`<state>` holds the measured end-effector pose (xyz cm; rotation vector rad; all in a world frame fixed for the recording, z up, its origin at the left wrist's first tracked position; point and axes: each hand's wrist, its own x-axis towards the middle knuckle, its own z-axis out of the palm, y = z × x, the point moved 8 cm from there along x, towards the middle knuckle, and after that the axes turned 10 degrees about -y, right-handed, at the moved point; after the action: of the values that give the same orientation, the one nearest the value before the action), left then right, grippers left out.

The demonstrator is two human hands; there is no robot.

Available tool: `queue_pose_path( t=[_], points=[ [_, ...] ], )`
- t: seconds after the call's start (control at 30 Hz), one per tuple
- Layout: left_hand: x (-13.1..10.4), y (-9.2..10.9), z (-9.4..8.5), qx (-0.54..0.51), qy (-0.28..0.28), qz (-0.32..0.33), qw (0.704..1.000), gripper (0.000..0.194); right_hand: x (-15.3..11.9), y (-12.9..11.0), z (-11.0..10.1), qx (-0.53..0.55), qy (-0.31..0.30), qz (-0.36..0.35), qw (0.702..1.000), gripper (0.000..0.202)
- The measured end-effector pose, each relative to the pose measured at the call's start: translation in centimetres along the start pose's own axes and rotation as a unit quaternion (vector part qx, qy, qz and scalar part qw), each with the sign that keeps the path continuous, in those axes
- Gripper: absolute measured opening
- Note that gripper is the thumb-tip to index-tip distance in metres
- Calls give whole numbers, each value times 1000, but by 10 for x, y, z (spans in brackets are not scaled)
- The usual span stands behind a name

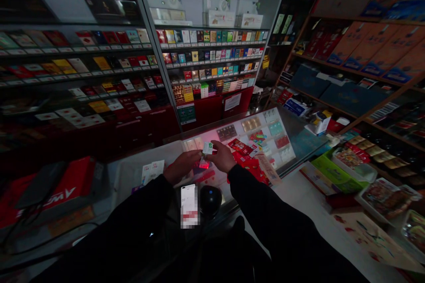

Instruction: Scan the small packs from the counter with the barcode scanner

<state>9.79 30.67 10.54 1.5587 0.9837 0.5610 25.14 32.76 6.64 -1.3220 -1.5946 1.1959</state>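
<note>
Above the glass counter, my right hand (223,156) has its fingers closed on a small white and green box (208,148). My left hand (183,166) is at the box's left side, its fingertips pressed together close to the lower edge. Right under the box, a pinkish-red glow shows on the counter. Red packets (247,166) lie just right of my right hand. Nearer to me, below my hands, are a lit phone (189,205) and a black rounded device (210,199).
A glass display counter (295,135) runs back to the right. Shelves of small boxes (212,35) line the far wall. At left stands a red and grey box (71,185); food trays (381,196) and a green box (343,170) sit at right.
</note>
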Motion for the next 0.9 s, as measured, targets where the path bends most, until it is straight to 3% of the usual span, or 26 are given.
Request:
queue_pose_path(
  t=[0.27, 0.53, 0.73, 0.9],
  points=[
    [-30, -6, -54, -25, 19, -1, 1000, 52, 29, -50, 53, -33, -18, -42, 998, 54],
    [-47, -35, -103, -54, 77, -77, 993, 62, 59, -56, 112, -121, -41, -17, 992, 57],
    [-47, -60, -116, -139, 106, -97, 980, 58, 72, -63, 135, -199, -82, -52, 975, 49],
    [-39, -74, -118, -198, 114, -106, 968, 53, 84, -52, 150, -237, -110, -35, 965, 51]
  ],
)
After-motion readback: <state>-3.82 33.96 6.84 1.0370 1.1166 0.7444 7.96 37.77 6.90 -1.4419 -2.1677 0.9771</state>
